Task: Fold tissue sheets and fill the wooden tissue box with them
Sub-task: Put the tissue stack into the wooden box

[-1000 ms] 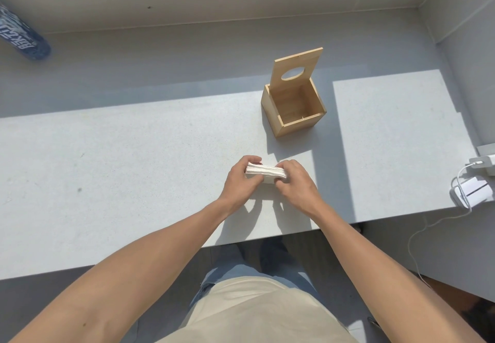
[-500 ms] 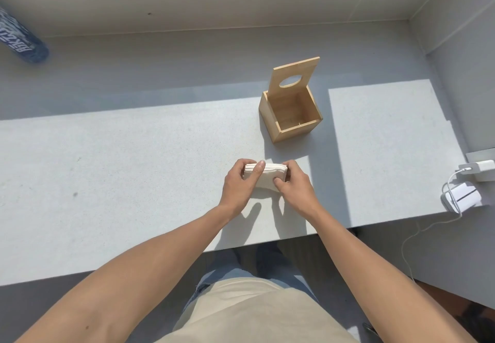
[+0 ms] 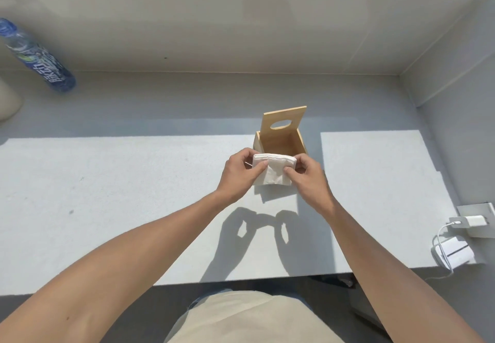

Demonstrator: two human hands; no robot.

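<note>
We see a pale grey bench [image 3: 112, 208], half sunlit, half shaded, set in a walled corner. A blue bottle [image 3: 37, 58] stands far left, a charger [image 3: 288, 220] at the right edge (cable partly cut off). Both hands, left [image 3: 238, 175] and right [image 3: 308, 178], hold a closed grip on the folded tissue stack [image 3: 273, 171], raised before the open wooden box [image 3: 281, 139], hiding its front
</note>
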